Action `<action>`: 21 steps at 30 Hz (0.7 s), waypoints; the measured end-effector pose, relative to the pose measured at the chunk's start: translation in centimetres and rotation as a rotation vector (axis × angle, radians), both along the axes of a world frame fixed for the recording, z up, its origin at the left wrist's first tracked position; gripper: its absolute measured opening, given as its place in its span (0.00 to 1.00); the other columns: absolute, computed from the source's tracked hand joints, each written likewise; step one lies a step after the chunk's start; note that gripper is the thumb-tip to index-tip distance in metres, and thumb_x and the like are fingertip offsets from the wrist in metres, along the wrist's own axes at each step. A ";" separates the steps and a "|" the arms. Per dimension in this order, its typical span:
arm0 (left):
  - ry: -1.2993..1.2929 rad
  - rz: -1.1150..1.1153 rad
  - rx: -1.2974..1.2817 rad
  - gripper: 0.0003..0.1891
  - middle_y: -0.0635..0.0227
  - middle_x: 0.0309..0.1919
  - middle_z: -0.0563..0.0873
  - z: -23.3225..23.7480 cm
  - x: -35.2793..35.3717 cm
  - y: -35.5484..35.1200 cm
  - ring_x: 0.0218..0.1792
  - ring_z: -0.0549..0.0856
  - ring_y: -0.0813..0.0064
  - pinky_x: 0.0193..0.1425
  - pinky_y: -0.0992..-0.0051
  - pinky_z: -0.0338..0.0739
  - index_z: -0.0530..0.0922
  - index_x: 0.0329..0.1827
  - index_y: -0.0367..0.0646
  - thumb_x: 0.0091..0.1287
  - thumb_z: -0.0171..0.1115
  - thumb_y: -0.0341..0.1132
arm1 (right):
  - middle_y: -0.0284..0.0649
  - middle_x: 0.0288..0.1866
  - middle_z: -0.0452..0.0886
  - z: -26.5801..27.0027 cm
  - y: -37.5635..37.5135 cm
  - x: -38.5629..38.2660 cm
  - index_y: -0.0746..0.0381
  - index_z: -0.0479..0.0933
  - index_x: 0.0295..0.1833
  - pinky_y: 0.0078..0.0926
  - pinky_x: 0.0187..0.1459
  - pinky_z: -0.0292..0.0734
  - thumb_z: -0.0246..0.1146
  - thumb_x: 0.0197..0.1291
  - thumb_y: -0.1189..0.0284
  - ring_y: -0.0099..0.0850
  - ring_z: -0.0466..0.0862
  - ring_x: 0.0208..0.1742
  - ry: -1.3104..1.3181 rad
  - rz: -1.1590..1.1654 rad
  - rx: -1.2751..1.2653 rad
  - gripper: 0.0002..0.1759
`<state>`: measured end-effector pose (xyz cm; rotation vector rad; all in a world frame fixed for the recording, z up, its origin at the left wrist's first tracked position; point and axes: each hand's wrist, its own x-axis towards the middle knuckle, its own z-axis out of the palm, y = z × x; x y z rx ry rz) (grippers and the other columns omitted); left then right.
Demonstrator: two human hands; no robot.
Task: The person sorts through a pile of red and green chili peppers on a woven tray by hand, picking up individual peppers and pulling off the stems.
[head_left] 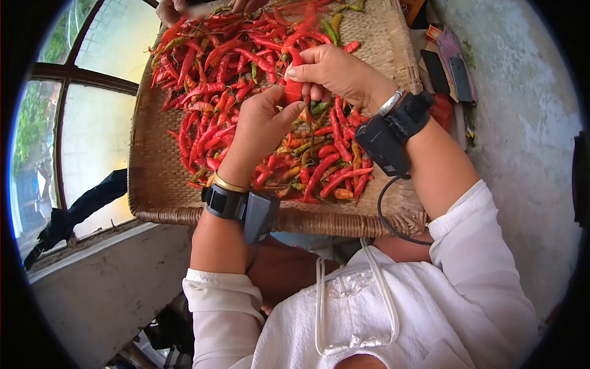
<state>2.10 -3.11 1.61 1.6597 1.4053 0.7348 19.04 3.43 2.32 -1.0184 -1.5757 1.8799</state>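
A red chili pepper is held between my two hands above the pile. My left hand has its fingers closed around the lower end, thumb pointing across. From the right, my right hand pinches the upper part between thumb and fingers. Beneath and around both hands lies a heap of chili peppers, mostly red, with some green, yellow and orange ones. They rest in a shallow woven basket. Fingers partly cover the held pepper, so its full shape is hidden.
Another person's hand is at the basket's far left edge. A window stands on the left, with a black cloth-like thing by its sill. Phones lie right of the basket, beside a pale wall. Dark devices are strapped to my wrists.
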 end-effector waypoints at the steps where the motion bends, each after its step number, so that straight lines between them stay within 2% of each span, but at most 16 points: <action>1: 0.000 0.001 0.001 0.11 0.64 0.26 0.81 -0.1 -0.1 -0.1 0.25 0.78 0.78 0.30 0.75 0.74 0.78 0.41 0.36 0.59 0.64 0.32 | 0.29 0.21 0.76 -0.1 0.3 0.2 0.62 0.76 0.38 0.11 0.19 0.67 0.59 0.60 0.66 0.13 0.74 0.18 0.000 0.001 0.001 0.10; 3: 0.245 0.008 0.204 0.11 0.57 0.25 0.82 0.2 -0.3 -0.4 0.27 0.82 0.64 0.33 0.68 0.74 0.79 0.41 0.37 0.57 0.64 0.32 | 0.29 0.21 0.76 -0.1 0.9 0.6 0.62 0.77 0.37 0.11 0.18 0.68 0.59 0.60 0.65 0.14 0.75 0.18 -0.032 -0.123 -0.002 0.10; 4: 0.342 0.024 0.253 0.11 0.55 0.27 0.82 0.1 -0.8 -0.3 0.31 0.82 0.56 0.35 0.64 0.75 0.79 0.39 0.39 0.57 0.62 0.35 | 0.32 0.27 0.78 0.3 1.2 1.0 0.62 0.75 0.41 0.13 0.23 0.71 0.59 0.60 0.65 0.17 0.78 0.24 -0.014 -0.156 -0.010 0.11; 5: 0.342 0.024 0.255 0.11 0.55 0.27 0.82 0.2 -1.2 -0.3 0.31 0.82 0.56 0.35 0.64 0.75 0.79 0.39 0.39 0.57 0.62 0.35 | 0.32 0.27 0.78 0.4 1.3 1.0 0.62 0.75 0.41 0.13 0.23 0.71 0.59 0.60 0.65 0.17 0.78 0.24 -0.013 -0.157 -0.008 0.11; 7: 0.620 0.074 0.259 0.11 0.55 0.26 0.82 0.6 -1.9 -0.3 0.32 0.82 0.56 0.35 0.62 0.75 0.79 0.37 0.39 0.57 0.61 0.37 | 0.35 0.36 0.78 0.5 1.5 0.8 0.62 0.73 0.46 0.18 0.30 0.74 0.60 0.60 0.64 0.20 0.79 0.33 0.551 -0.305 -0.039 0.14; 8: 0.690 0.075 0.167 0.12 0.54 0.29 0.82 1.0 -2.2 -0.3 0.34 0.82 0.56 0.38 0.60 0.76 0.79 0.38 0.40 0.55 0.61 0.38 | 0.39 0.44 0.77 -0.6 2.8 1.7 0.61 0.68 0.54 0.18 0.40 0.76 0.56 0.64 0.65 0.26 0.80 0.46 0.569 -0.189 -0.046 0.17; 9: 0.691 0.077 0.169 0.12 0.54 0.29 0.82 0.9 -2.7 -0.5 0.34 0.82 0.56 0.38 0.60 0.76 0.79 0.38 0.40 0.55 0.61 0.38 | 0.39 0.44 0.77 -0.9 2.8 1.6 0.61 0.68 0.54 0.18 0.40 0.76 0.56 0.64 0.65 0.26 0.80 0.46 0.571 -0.187 -0.044 0.17; 11: 0.874 0.032 0.201 0.13 0.54 0.33 0.82 0.6 -3.7 -1.0 0.37 0.82 0.56 0.40 0.60 0.76 0.79 0.38 0.40 0.53 0.61 0.38 | 0.39 0.43 0.78 -1.2 2.5 1.7 0.62 0.69 0.53 0.19 0.39 0.77 0.56 0.64 0.64 0.25 0.80 0.44 0.287 -0.247 -0.078 0.17; 12: 0.983 -0.018 0.077 0.16 0.54 0.35 0.83 0.9 -3.9 -0.9 0.37 0.82 0.55 0.40 0.60 0.75 0.78 0.44 0.42 0.55 0.62 0.40 | 0.37 0.41 0.79 -0.7 1.6 1.3 0.62 0.71 0.53 0.17 0.36 0.77 0.57 0.64 0.65 0.22 0.81 0.39 0.193 -0.278 -0.115 0.16; 13: 0.982 -0.018 0.080 0.16 0.54 0.35 0.83 0.7 -4.3 -1.0 0.37 0.82 0.55 0.40 0.60 0.75 0.78 0.44 0.42 0.55 0.62 0.40 | 0.37 0.41 0.79 -0.5 1.3 1.1 0.62 0.71 0.53 0.17 0.36 0.77 0.57 0.64 0.65 0.22 0.81 0.39 0.192 -0.278 -0.112 0.16; 16: 0.998 -0.072 0.157 0.14 0.56 0.30 0.82 -0.8 -5.2 -1.4 0.37 0.81 0.55 0.40 0.60 0.75 0.78 0.40 0.42 0.54 0.61 0.40 | 0.33 0.36 0.79 0.2 0.8 0.5 0.65 0.72 0.54 0.11 0.29 0.74 0.56 0.64 0.65 0.16 0.80 0.32 0.070 -0.049 -0.076 0.18; 18: 1.008 -0.035 0.121 0.11 0.57 0.27 0.81 -1.1 -5.2 -1.3 0.37 0.81 0.56 0.40 0.60 0.75 0.78 0.32 0.41 0.52 0.61 0.39 | 0.33 0.36 0.79 0.2 0.4 0.1 0.65 0.72 0.53 0.11 0.29 0.74 0.56 0.64 0.65 0.16 0.80 0.31 0.042 -0.009 -0.064 0.17; 19: 1.007 -0.033 0.121 0.11 0.57 0.27 0.81 -0.9 -5.2 -1.3 0.37 0.81 0.56 0.40 0.60 0.75 0.78 0.32 0.41 0.52 0.61 0.39 | 0.33 0.35 0.79 0.2 0.2 -0.1 0.65 0.73 0.52 0.11 0.29 0.74 0.56 0.63 0.65 0.17 0.79 0.31 0.014 0.029 -0.054 0.17; 21: 1.026 -0.133 0.090 0.10 0.57 0.26 0.80 -0.1 -5.3 -1.1 0.35 0.81 0.56 0.38 0.61 0.75 0.78 0.27 0.41 0.53 0.60 0.40 | 0.32 0.33 0.79 0.5 -0.2 -0.5 0.66 0.74 0.51 0.12 0.28 0.73 0.56 0.63 0.67 0.17 0.79 0.30 -0.014 0.017 -0.049 0.16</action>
